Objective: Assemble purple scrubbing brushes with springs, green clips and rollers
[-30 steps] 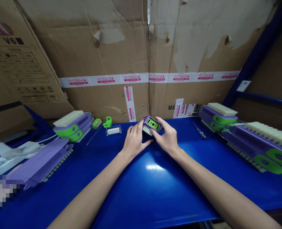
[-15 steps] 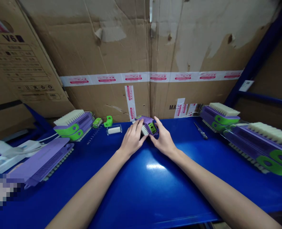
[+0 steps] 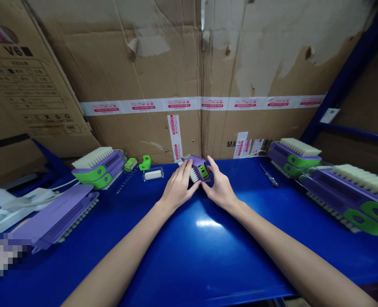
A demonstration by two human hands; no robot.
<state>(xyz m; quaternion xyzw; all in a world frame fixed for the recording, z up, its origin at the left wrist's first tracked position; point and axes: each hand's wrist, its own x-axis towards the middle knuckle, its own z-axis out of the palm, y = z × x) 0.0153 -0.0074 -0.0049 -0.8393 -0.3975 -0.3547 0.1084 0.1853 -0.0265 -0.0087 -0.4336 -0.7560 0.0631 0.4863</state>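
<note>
A purple brush (image 3: 195,161) with white bristles and a green end piece with dark holes lies tilted on the table's far side. My left hand (image 3: 177,184) is closed over its left part, thumb low at the front and fingers on top, covering much of the bristles. At the green end, my right hand (image 3: 220,184) grips with its index finger behind and thumb at the near corner. Left of my hands are a white block in a clear tray (image 3: 153,174), a green bracket (image 3: 145,162), a small green-and-clear part (image 3: 131,165) and a thin spring (image 3: 125,182).
More purple-and-green brushes stand at left (image 3: 101,166) and right (image 3: 295,155). A screwdriver (image 3: 269,175) lies right on the blue table (image 3: 204,260). A white power strip (image 3: 19,204) with cables is at far left. A cardboard wall (image 3: 144,76) closes the back.
The brush has turned slightly between my hands, showing more of its bristles and green end. My right thumb has shifted a little; everything else stays put.
</note>
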